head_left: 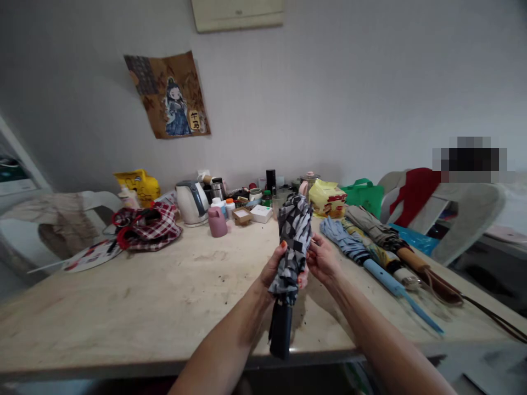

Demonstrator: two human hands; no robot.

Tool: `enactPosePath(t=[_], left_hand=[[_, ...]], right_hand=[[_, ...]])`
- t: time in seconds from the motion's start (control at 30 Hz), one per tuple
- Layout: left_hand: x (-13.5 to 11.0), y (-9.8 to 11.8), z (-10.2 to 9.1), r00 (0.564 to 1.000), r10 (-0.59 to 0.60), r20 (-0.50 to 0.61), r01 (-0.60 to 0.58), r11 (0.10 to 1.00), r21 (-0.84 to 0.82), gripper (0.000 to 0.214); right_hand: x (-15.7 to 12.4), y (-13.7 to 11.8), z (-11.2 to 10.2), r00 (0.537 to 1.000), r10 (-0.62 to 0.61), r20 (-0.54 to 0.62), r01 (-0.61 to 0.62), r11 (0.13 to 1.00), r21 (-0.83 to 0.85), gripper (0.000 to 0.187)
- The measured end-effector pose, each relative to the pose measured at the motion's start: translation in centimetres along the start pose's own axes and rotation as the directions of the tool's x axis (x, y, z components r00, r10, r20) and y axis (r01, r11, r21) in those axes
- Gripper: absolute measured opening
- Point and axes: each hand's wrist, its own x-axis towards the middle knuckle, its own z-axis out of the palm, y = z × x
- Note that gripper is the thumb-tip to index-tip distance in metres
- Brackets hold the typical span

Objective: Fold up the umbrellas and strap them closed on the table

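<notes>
I hold a folded umbrella (293, 236) with grey, black and white check fabric and a dark handle pointing down toward me. My left hand (276, 264) is wrapped around its lower fabric from the left. My right hand (323, 258) grips the fabric from the right side, fingers curled on it. The umbrella stands nearly upright above the table's front part.
The pale table (164, 296) carries several folded umbrellas (370, 247) at the right, a white kettle (191, 203), a pink bottle (217, 221), a red plaid bag (148, 226), small jars, a yellow snack pack (328, 198). Chairs stand at left and right.
</notes>
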Motion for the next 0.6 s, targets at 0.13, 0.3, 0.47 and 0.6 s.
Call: enactPosePath(t=[0.13,0.3,0.47,0.6], left_hand=[[0.2,-0.2,-1.0,0.996,-0.016,-0.084,0.024,0.995,0.097,0.066],[0.1,-0.1,-1.7,0.994,-0.006,-0.108,0.024,0.987,0.161,0.067],[-0.2,0.0,-1.6,0.989,-0.002,-0.149,0.034,0.977,0.211,0.070],[-0.2,-0.3,-1.2,0.989,-0.070,-0.134,0.110,0.941,0.319,0.071]], right_hand=[[-0.2,0.0,0.4,0.995,-0.097,-0.039,0.090,0.984,-0.155,0.034],[-0.8,-0.6,0.8,0.998,-0.067,0.008,0.067,0.986,-0.149,0.026],[-0.9,-1.2,-0.1,0.985,0.029,0.173,-0.004,0.989,-0.145,0.049],[-1.0,-1.5,-0.7,0.973,0.090,0.213,-0.032,0.965,-0.261,0.062]])
